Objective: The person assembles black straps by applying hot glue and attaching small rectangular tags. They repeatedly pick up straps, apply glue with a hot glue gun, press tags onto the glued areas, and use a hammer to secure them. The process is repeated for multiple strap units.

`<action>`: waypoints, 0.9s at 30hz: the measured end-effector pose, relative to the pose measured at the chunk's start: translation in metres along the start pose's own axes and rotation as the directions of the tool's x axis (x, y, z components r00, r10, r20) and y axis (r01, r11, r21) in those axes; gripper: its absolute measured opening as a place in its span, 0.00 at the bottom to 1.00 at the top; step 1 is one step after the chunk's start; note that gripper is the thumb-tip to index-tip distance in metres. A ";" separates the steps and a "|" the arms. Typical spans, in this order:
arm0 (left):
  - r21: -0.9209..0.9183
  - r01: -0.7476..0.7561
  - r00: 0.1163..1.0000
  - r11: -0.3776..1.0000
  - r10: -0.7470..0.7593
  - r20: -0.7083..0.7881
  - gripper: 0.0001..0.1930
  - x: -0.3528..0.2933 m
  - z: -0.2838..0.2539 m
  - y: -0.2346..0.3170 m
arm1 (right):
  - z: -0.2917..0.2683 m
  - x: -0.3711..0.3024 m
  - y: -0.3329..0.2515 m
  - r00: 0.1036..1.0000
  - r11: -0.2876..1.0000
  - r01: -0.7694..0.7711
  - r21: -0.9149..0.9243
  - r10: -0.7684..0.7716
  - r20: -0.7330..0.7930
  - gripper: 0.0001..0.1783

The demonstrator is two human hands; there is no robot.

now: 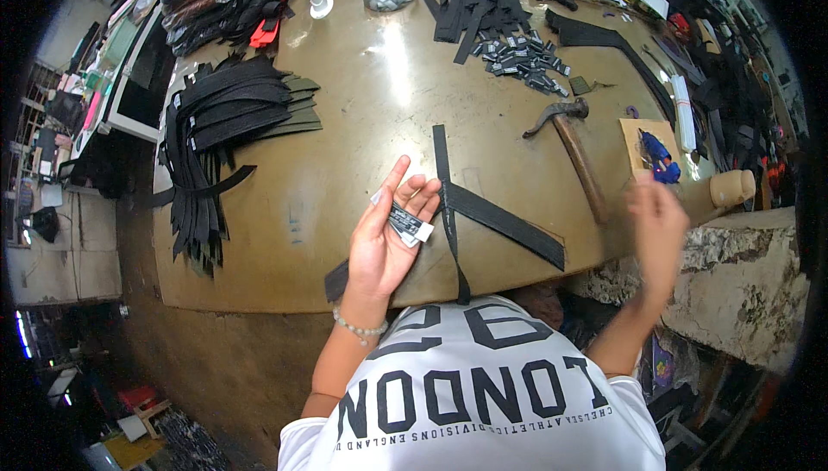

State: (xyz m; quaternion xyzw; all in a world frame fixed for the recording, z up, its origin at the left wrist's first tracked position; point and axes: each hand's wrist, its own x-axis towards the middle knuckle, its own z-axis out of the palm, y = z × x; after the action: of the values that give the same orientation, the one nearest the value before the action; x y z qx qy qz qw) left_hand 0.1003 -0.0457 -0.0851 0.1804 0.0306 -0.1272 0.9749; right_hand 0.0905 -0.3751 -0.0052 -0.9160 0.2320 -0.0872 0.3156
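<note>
Wears, nearest the camera, a white shirt [496, 389] with dark lettering. Carries a few small dark-and-white labels [404, 224] across the upturned palm of the left hand [388, 234], above the table [362, 126] by its near edge. Has the left fingers apart and loosely curled, tips beside a thin dark strip [442, 150]; cannot tell whether touching it. Holds the right hand [657, 221], blurred, toward the right end of the near edge, fingers seemingly together; cannot tell whether clamped on anything.

Seems to be at the step of handling labels beside the strip; would next call for singling one out from the palm.

Farther out, see a wider strip [513, 228] slanting toward the near edge, a hammer [576, 156] and a blue tool [659, 159] toward the right edge, a pile of tags [522, 61] toward the far edge, and stacked dark straps [233, 104] along the left edge.

Find block capitals and big numerals on the shirt, but only print too small to read on the labels.
</note>
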 end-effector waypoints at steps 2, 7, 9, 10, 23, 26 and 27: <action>0.214 -0.068 0.997 0.975 0.073 -0.019 0.29 0.001 0.005 -0.012 | 0.047 -0.031 -0.032 0.898 0.887 0.156 0.436 -0.311 0.312 0.16; 0.409 -0.087 0.988 0.908 0.131 -0.081 0.31 -0.006 0.018 -0.021 | 0.138 -0.075 -0.064 0.525 0.551 -0.448 0.704 -0.476 0.706 0.17; 0.334 -0.082 0.984 0.939 0.129 -0.119 0.32 -0.009 0.018 -0.019 | 0.147 -0.078 -0.068 0.559 0.468 -0.476 0.745 -0.492 0.667 0.14; 0.328 -0.079 0.982 0.941 0.130 -0.138 0.33 -0.010 0.017 -0.018 | 0.147 -0.078 -0.069 0.610 0.530 -0.410 0.743 -0.445 0.655 0.11; 0.911 0.030 0.916 0.411 0.352 -0.190 0.10 -0.021 0.008 -0.021 | 0.103 -0.048 -0.070 0.749 0.769 -0.087 0.633 -0.368 0.550 0.09; 0.965 -0.029 0.906 0.260 0.415 -0.085 0.10 -0.018 0.016 -0.028 | 0.108 -0.060 -0.074 0.790 0.783 0.083 0.617 -0.429 0.438 0.08; 0.946 -0.039 0.910 0.321 0.402 -0.099 0.10 -0.017 0.018 -0.029 | 0.111 -0.064 -0.075 0.796 0.740 0.116 0.662 -0.468 0.384 0.09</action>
State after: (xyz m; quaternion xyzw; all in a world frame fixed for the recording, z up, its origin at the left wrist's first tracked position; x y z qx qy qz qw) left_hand 0.0761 -0.0748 -0.0762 0.7202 0.0840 0.0451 0.6872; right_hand 0.0964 -0.2326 -0.0466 -0.7773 -0.0576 0.0473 0.6247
